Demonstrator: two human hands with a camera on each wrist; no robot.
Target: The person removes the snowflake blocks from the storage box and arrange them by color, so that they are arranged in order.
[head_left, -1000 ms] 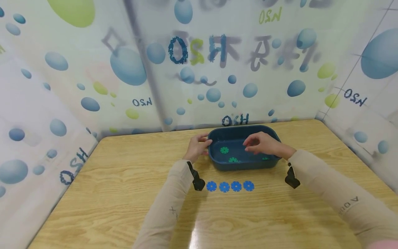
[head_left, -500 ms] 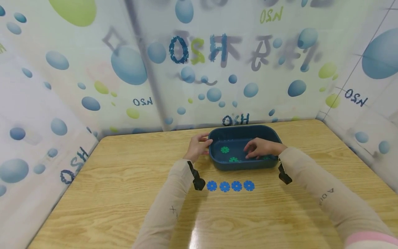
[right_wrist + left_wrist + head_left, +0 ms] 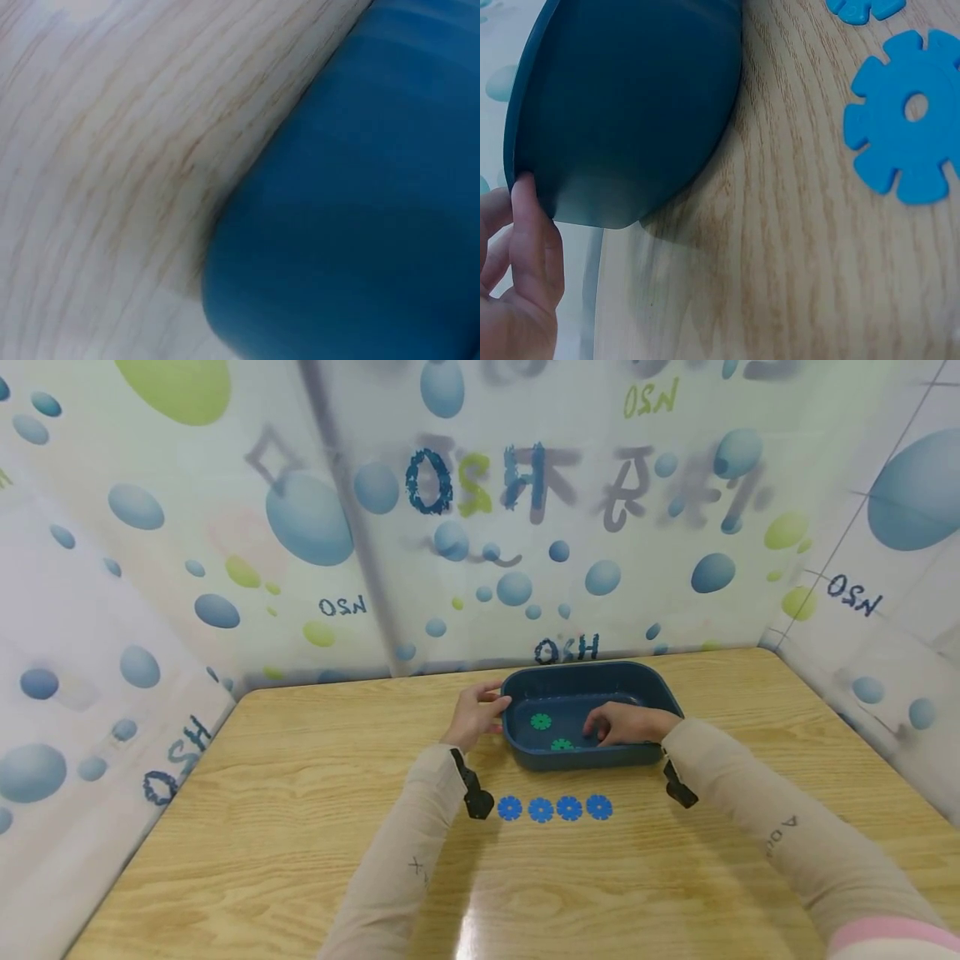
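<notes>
A dark blue plastic tub (image 3: 581, 761) stands near the back of the table. My left hand (image 3: 472, 715) holds its left end, the thumb (image 3: 527, 217) against the rim in the left wrist view. My right hand (image 3: 632, 723) reaches down inside the tub's right half with bent fingers. The front wall hides part of that hand, so I cannot see whether anything is between its fingertips. Two green notched discs show in the tub: one (image 3: 541, 722) towards the left and another (image 3: 562, 744) by the front wall. The right wrist view has only the tub's outer wall (image 3: 352, 195) and table.
Several blue notched discs (image 3: 569, 808) lie in a row on the wooden table (image 3: 300, 827) in front of the tub. Behind the table hangs a patterned white curtain (image 3: 480, 585). A black wrist strap (image 3: 477, 795) sits on the left sleeve.
My right hand has lowered into the tub towards its front wall, its fingers bending more. A green disc at the right front is now hidden. The left hand keeps its place on the tub.
</notes>
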